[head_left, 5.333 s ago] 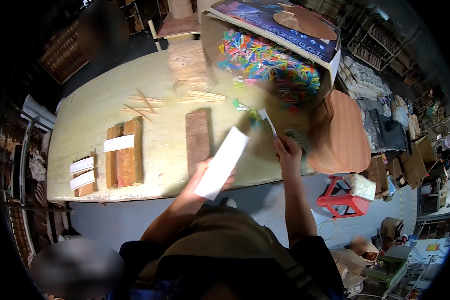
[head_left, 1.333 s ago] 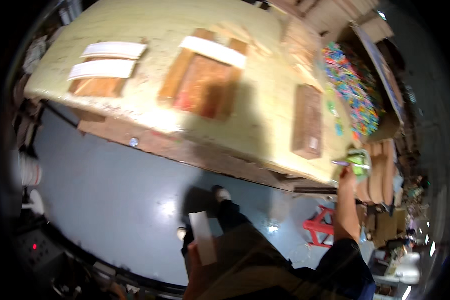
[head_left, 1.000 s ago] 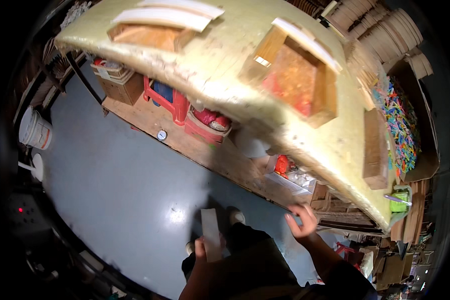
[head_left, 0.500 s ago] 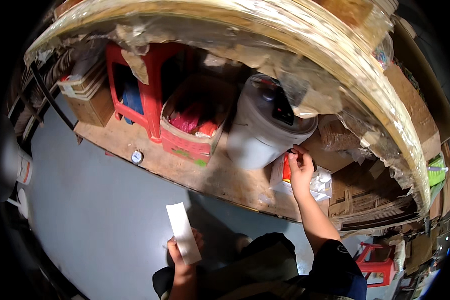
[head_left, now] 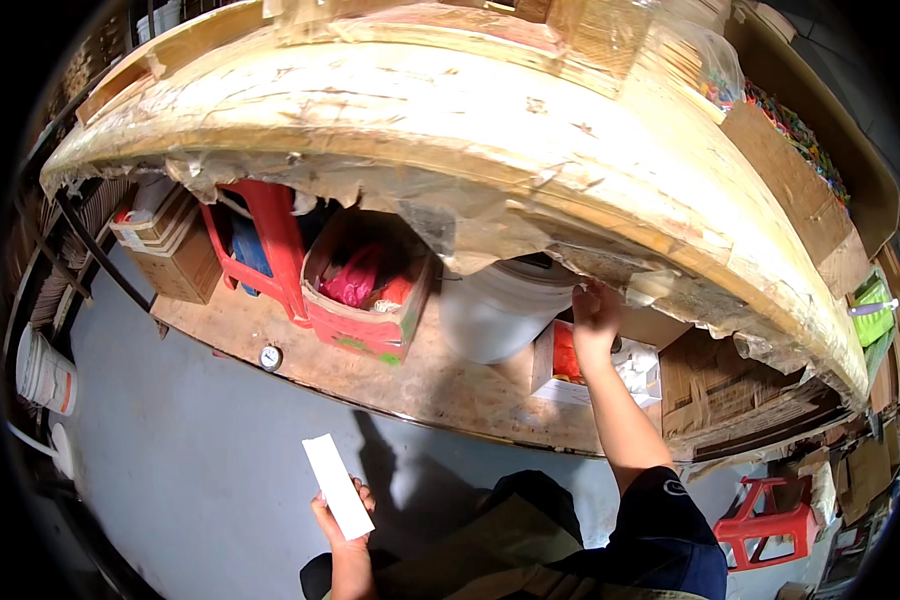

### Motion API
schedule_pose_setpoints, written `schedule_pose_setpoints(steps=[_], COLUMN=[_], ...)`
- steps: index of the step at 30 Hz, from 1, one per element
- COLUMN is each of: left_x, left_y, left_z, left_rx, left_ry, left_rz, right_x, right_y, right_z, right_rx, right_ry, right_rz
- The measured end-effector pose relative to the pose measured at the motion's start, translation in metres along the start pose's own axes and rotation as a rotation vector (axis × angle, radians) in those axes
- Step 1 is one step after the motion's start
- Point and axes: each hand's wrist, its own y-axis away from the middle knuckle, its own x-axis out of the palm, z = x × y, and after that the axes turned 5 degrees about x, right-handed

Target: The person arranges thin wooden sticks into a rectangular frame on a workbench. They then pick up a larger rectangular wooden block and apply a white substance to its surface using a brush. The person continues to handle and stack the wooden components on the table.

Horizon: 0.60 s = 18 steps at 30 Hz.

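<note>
A long, narrow white piece like a flat carton or folded card (head_left: 338, 487) stands tilted in my left hand (head_left: 342, 522), its fingers and thumb closed round the lower part. My right hand (head_left: 596, 312) reaches under the worktop's edge, beside the rim of a white lidded bucket (head_left: 490, 318). Its fingers look curled together in shadow, and what they hold, if anything, is hidden. Below that hand is an open white box (head_left: 562, 390) with a red packet (head_left: 565, 352) and small white pieces (head_left: 635, 365) inside.
The wooden worktop (head_left: 390, 95), its edge hung with torn film, overhangs a lower board (head_left: 470, 400). On the board are a red stool (head_left: 275, 245), an open carton (head_left: 355, 328) with pink and red bags, and a small round gauge (head_left: 270, 357). Another red stool (head_left: 767, 522) stands at right.
My view has shifted, so the worktop covers more of the bucket's lid. My right hand has moved up toward the bucket's rim, under the edge. The left hand still holds the white piece.
</note>
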Motion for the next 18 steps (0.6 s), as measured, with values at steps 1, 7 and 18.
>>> schedule_pose_setpoints(steps=[1,7,18], left_x=[-0.003,-0.007,-0.009], left_y=[-0.002,0.003,0.003], left_z=[0.001,0.0,0.001], left_rx=[-0.005,0.027,0.014], left_ry=[0.005,-0.038,-0.049], left_rz=[-0.008,-0.035,-0.045], right_x=[0.01,0.024,0.022], right_y=[0.001,0.006,0.014], right_z=[-0.018,-0.054,-0.049], right_rx=[-0.054,-0.068,-0.102], right_ry=[-0.056,0.097,0.131], right_rz=[-0.103,-0.05,-0.016])
